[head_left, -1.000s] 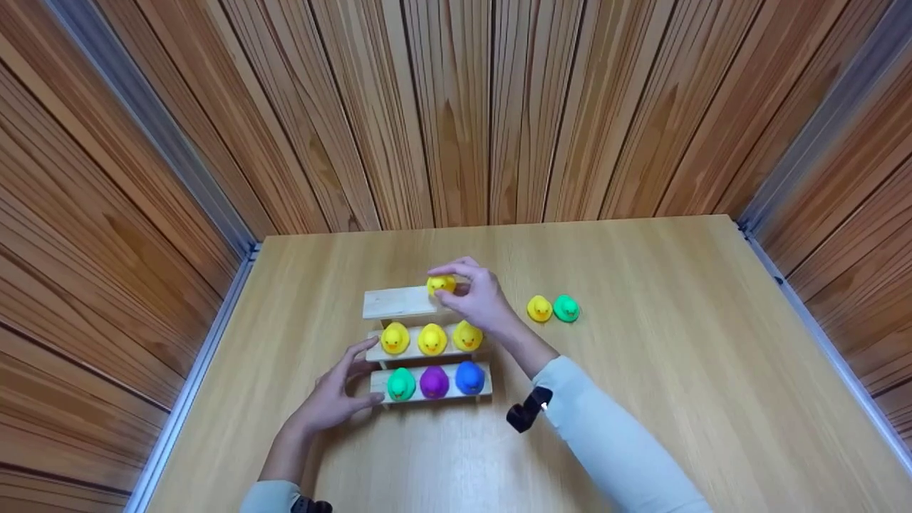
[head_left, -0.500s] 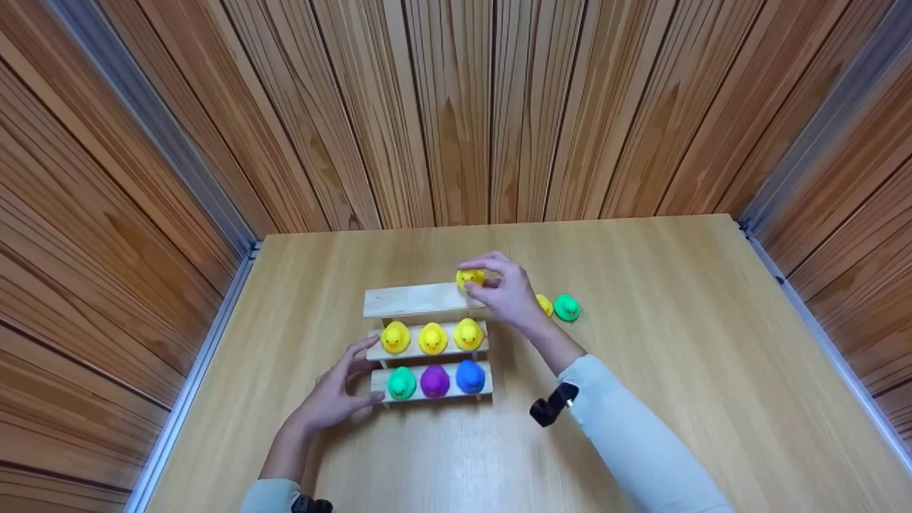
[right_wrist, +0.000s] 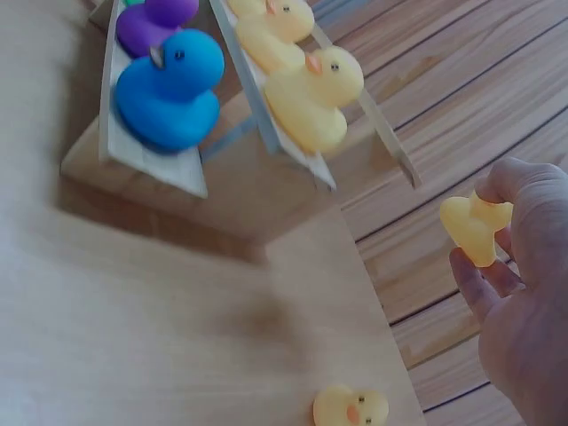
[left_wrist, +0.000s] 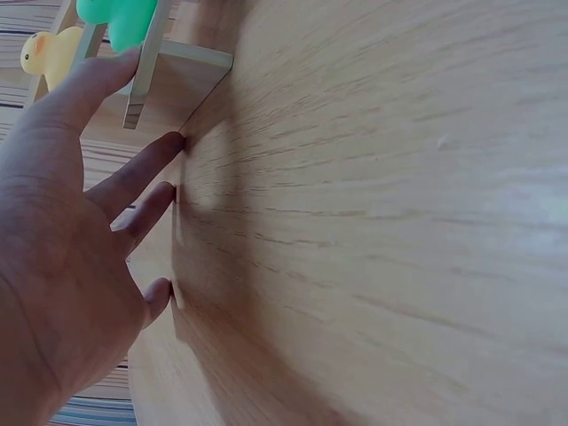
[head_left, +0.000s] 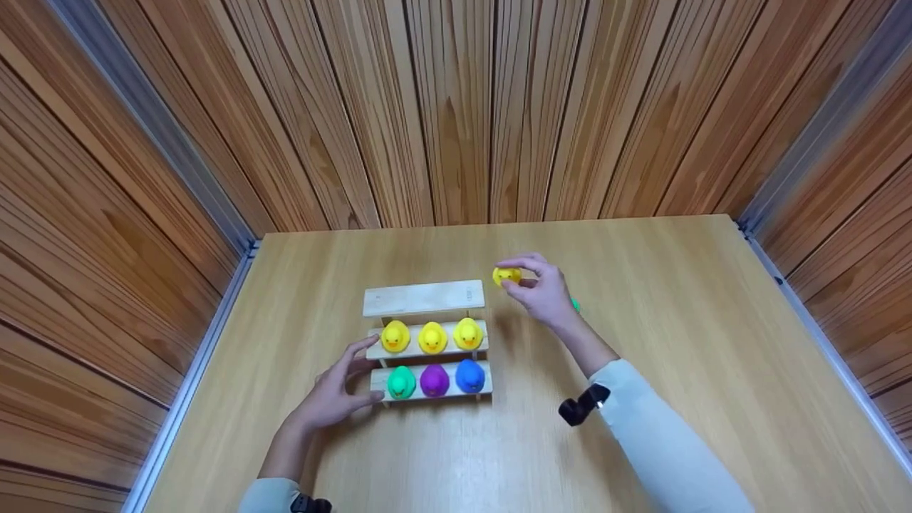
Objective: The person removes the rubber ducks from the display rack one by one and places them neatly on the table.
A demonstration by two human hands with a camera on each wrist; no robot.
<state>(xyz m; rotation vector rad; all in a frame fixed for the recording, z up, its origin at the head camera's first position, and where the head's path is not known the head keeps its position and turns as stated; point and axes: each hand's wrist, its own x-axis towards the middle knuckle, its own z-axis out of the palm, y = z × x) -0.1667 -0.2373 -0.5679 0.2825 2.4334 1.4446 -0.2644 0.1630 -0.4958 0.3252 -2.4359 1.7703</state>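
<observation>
Nearest to the person I see two pale sleeves [head_left: 662,434], with a black device [head_left: 584,405] at each wrist. The left hand [head_left: 331,399] is spread; its thumb touches the left end of the lower step [head_left: 380,380] of a small wooden stand [head_left: 423,298]. On this step sit a green duck [head_left: 402,384], a purple duck [head_left: 434,382] and a blue duck [head_left: 470,377], in this order from left to right. Behind them, on the middle step [head_left: 414,351], three yellow ducks [head_left: 432,339] stand in one row. Farther, to the right of the top step, the right hand [head_left: 545,292] pinches the held duck [head_left: 506,276], a yellow one, in the air and apart from the stand. A second green duck [head_left: 576,305] is mostly hidden behind the right arm, on the counter [head_left: 662,306]. One loose yellow duck [right_wrist: 349,406] is also there, visible from the right wrist. At the back rises a wall [head_left: 456,114] of wooden boards.
</observation>
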